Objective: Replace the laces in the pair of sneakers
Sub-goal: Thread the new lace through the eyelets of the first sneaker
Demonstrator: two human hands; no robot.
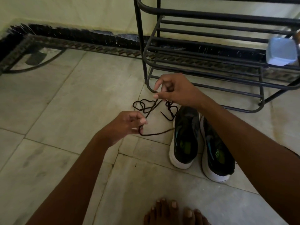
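We see a black shoelace (150,109) stretched between two bare hands above a tiled floor (65,98). The left hand (125,125) pinches one stretch of it between thumb and curled fingertips, a loop trailing from that grip toward the shoes. The right hand (172,91) holds the lace higher up, its thumb and forefinger closed on the strand while the other fingers curl in. The rest of the lace lies in loose coils on the floor between the hands. Just to the right stands a pair of black sneakers (186,135) with white soles, side by side, near a black metal shoe rack (211,62). Bare toes (173,211) show at the bottom edge
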